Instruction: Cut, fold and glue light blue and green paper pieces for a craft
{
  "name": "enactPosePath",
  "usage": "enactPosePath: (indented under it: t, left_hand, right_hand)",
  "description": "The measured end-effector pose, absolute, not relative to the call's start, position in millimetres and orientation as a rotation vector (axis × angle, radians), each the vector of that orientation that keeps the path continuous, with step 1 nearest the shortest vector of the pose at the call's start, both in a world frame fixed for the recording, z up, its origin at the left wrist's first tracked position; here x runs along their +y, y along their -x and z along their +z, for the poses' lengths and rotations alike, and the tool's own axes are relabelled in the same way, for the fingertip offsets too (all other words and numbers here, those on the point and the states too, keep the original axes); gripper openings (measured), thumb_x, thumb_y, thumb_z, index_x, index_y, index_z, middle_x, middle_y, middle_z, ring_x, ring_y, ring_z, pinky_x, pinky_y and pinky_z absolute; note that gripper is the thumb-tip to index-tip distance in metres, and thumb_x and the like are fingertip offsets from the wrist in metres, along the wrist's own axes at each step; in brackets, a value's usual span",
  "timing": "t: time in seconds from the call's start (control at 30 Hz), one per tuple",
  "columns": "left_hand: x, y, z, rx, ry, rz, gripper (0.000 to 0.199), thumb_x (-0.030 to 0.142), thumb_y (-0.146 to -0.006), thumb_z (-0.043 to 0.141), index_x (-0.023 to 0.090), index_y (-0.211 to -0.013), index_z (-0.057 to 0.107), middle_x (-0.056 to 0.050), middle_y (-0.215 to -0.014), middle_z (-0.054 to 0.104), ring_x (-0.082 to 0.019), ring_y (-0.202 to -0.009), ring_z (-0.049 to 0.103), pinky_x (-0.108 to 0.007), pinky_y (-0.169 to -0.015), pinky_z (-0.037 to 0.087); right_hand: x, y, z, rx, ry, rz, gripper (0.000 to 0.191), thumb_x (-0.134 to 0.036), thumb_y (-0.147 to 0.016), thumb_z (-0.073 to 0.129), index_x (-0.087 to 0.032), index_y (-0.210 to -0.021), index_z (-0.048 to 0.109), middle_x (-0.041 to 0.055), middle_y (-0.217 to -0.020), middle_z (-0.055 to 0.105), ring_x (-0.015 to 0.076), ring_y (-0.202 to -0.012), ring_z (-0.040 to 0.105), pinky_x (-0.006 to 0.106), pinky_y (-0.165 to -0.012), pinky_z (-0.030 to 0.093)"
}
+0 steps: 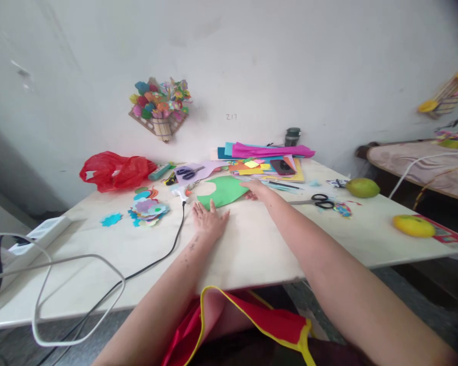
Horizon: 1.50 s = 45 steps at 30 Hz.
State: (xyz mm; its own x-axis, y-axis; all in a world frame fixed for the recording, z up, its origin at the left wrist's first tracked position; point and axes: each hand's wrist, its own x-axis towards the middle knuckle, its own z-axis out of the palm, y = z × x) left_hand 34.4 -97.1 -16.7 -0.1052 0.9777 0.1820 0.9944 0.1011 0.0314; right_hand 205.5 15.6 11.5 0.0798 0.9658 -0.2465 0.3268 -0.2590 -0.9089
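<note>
A green craft sheet with a rounded bite cut from its left side lies on the table in front of me. My left hand rests flat with fingers spread, its fingertips at the sheet's near left edge. At the right end, my right hand pinches the sheet, thumb on top and the other fingers partly hidden. Left of the sheet sits a white glue gun on a black cord. Black-handled scissors lie to the right of my right hand.
Cut flower shapes are piled at left, near a red plastic bag. Stacked coloured sheets and a phone lie at the back. Two mangoes sit at right. A white power strip and loose cables occupy the left edge.
</note>
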Motion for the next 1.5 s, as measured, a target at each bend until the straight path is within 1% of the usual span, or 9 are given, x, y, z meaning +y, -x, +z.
enactPosePath:
  t: [0.23, 0.43, 0.53, 0.63, 0.77, 0.87, 1.03, 1.23, 1.5]
  left_hand:
    - [-96, -35, -14, -2.32, 2.058, -0.226, 0.075, 0.064, -0.077, 0.025, 0.016, -0.134, 0.033, -0.021, -0.138, 0.031, -0.039, -0.127, 0.023, -0.052, -0.1, 0.017]
    - [-95, -32, -13, -2.207, 2.073, -0.554, 0.064, 0.056, -0.077, 0.04, 0.016, -0.126, 0.044, -0.017, -0.139, 0.03, -0.037, -0.129, 0.02, -0.05, -0.101, 0.017]
    - [-97, -35, -7, -2.052, 2.184, -1.004, 0.044, 0.047, -0.08, 0.041, 0.015, -0.103, 0.06, -0.016, -0.126, 0.048, -0.032, -0.122, 0.037, -0.044, -0.099, 0.026]
    - [-95, -47, -3, -2.389, 2.398, -1.591, 0.043, 0.051, -0.078, 0.044, 0.013, -0.074, 0.062, -0.015, -0.088, 0.064, -0.026, -0.088, 0.061, -0.035, -0.076, 0.046]
    - [-84, -62, -4, -2.54, 2.041, -2.932, 0.039, 0.051, -0.074, 0.054, 0.012, -0.082, 0.052, -0.013, -0.081, 0.064, -0.017, -0.064, 0.063, -0.029, -0.062, 0.049]
    - [-69, -66, -4, -2.254, 1.754, -3.36, 0.024, 0.035, -0.076, 0.058, 0.012, -0.081, 0.051, -0.01, -0.078, 0.064, -0.015, -0.068, 0.064, -0.027, -0.068, 0.05]
    - [-48, -59, 3, -2.19, 1.38, -3.425, 0.007, 0.014, -0.079, 0.05, 0.015, -0.072, 0.05, -0.001, -0.056, 0.059, -0.015, -0.063, 0.064, -0.032, -0.074, 0.05]
    - [-43, -27, 10, -1.909, 2.151, -3.347, 0.007, 0.015, -0.077, 0.053, 0.013, -0.07, 0.056, -0.002, -0.063, 0.064, -0.012, -0.061, 0.063, -0.031, -0.075, 0.052]
    - [-26, -15, 8, -2.495, 2.372, -2.743, 0.006, 0.018, -0.075, 0.055, 0.013, -0.076, 0.057, -0.005, -0.065, 0.063, -0.013, -0.059, 0.062, -0.031, -0.065, 0.054]
  right_hand:
    - [-1, -211, 16, -1.369, 1.635, 1.421, 0.008, -0.014, -0.075, 0.06, -0.01, -0.079, 0.055, 0.0028, -0.049, 0.06, 0.0112, -0.042, 0.055, 0.02, -0.043, 0.044]
    - [-7, -209, 7, -1.271, 1.575, 1.317, 0.008, -0.008, -0.075, 0.06, -0.011, -0.074, 0.053, 0.0, -0.043, 0.057, 0.0092, -0.037, 0.053, 0.017, -0.038, 0.042]
    - [-11, -210, 6, -1.179, 1.448, 1.313, 0.01, -0.01, -0.075, 0.06, -0.013, -0.073, 0.051, -0.0005, -0.045, 0.059, 0.0085, -0.038, 0.054, 0.016, -0.039, 0.042]
    - [-20, -208, 8, -1.114, 1.294, 1.297, 0.013, -0.012, -0.074, 0.061, -0.014, -0.07, 0.049, -0.0005, -0.047, 0.06, 0.008, -0.038, 0.054, 0.016, -0.038, 0.041]
    - [-37, -192, 11, -1.038, 1.173, 1.288, 0.012, -0.012, -0.077, 0.057, -0.014, -0.068, 0.049, -0.001, -0.049, 0.061, 0.0075, -0.038, 0.054, 0.016, -0.036, 0.04]
    - [-49, -174, 6, -0.994, 1.19, 1.257, 0.011, -0.01, -0.078, 0.053, -0.014, -0.068, 0.05, -0.0017, -0.049, 0.06, 0.0079, -0.039, 0.054, 0.016, -0.035, 0.039]
    - [-54, -160, -5, -1.006, 1.076, 1.273, 0.01, -0.023, -0.077, 0.057, -0.015, -0.072, 0.052, 0.0001, -0.052, 0.061, 0.01, -0.042, 0.056, 0.017, -0.035, 0.039]
    - [-29, -183, 0, -0.765, 0.761, 1.6, 0.045, -0.056, -0.08, 0.038, -0.015, -0.084, 0.054, 0.0061, -0.064, 0.063, 0.018, -0.06, 0.062, 0.032, -0.056, 0.052]
    - [-12, -198, 9, -0.715, 0.772, 1.354, 0.02, -0.022, -0.08, 0.049, -0.019, -0.099, 0.052, 0.0015, -0.082, 0.066, 0.0134, -0.073, 0.062, 0.027, -0.065, 0.052]
